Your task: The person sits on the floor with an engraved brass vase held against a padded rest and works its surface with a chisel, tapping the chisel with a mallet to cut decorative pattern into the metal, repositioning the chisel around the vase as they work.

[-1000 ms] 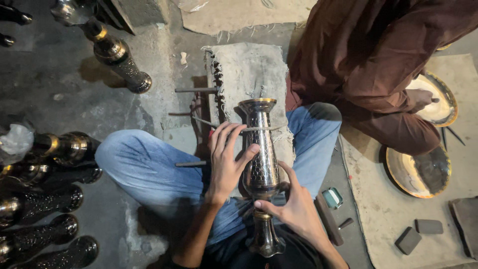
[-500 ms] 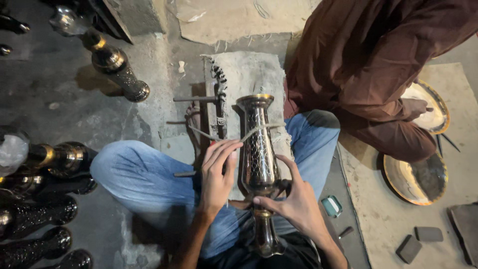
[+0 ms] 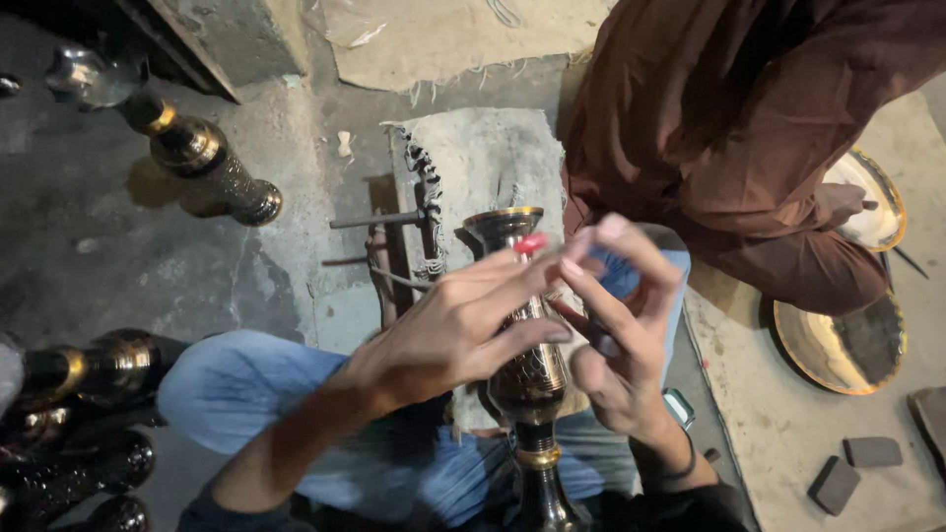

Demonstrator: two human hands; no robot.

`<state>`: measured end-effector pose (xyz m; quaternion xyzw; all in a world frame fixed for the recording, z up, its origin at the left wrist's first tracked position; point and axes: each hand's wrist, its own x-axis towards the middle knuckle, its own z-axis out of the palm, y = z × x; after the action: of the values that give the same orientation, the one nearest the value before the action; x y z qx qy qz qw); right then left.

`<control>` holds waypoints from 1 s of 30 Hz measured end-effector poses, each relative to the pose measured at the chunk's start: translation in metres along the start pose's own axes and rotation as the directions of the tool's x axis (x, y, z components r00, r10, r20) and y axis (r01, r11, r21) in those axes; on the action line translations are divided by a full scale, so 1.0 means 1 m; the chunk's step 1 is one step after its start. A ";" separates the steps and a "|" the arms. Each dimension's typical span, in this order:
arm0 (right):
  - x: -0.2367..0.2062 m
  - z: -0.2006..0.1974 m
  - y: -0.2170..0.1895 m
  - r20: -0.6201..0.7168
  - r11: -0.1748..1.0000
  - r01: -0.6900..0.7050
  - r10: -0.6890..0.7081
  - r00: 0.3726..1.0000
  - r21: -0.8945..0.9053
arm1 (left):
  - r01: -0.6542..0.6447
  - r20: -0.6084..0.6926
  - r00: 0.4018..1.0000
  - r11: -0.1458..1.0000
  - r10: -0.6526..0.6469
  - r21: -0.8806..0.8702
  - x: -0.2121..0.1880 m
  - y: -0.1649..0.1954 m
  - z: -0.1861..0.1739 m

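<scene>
Both hands, left and right, hover fingers-spread, seemingly unclamped, around the engraved brass vase; unsupported, it could topple toward six o'clock.

Bare floor left lies open — a seated person blocks the right.

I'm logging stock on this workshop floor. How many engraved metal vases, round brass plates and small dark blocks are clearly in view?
Engraved metal vases: 2, one in the hands, one lying upper left; the dark pile at lower left is too unclear to count.
Round brass plates: 2
Small dark blocks: 2
Total: 6
</scene>
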<state>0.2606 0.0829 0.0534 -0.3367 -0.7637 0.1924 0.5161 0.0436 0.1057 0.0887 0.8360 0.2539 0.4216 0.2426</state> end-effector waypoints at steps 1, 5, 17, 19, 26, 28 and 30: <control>0.008 0.002 -0.003 -0.019 0.998 -0.037 0.036 0.999 -0.052 | -0.039 0.043 0.998 0.998 0.041 -0.044 0.006 -0.002 -0.002; 0.033 0.002 -0.012 -0.026 0.959 -0.083 0.079 0.997 -0.270 | -0.035 0.110 0.993 0.998 0.040 -0.046 0.018 -0.010 0.006; -0.082 -0.069 0.062 -0.182 0.641 -0.654 0.644 0.743 -0.401 | 0.453 0.074 0.830 0.591 -0.553 -0.668 0.023 -0.097 0.009; -0.131 -0.087 0.087 -0.241 0.455 -0.744 0.750 0.616 -0.488 | 0.414 0.046 0.823 0.543 -0.566 -0.731 0.027 -0.108 0.009; -0.267 -0.110 0.150 -0.125 0.120 -0.506 0.898 0.422 -0.854 | 0.432 0.087 0.831 0.539 -0.549 -0.723 0.019 -0.122 -0.002; -0.288 -0.105 0.150 -0.086 0.107 -0.458 0.921 0.380 -0.883 | 0.404 0.056 0.866 0.630 -0.497 -0.663 0.017 -0.122 -0.006; -0.301 -0.098 0.147 -0.124 0.016 -0.437 0.949 0.289 -0.899 | 0.404 0.057 0.869 0.637 -0.492 -0.657 0.017 -0.120 -0.009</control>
<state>0.4691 -0.0337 -0.2005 -0.8092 -0.5557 0.1393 -0.1300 0.0182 0.2085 0.0289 0.5804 0.3060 0.4615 0.5970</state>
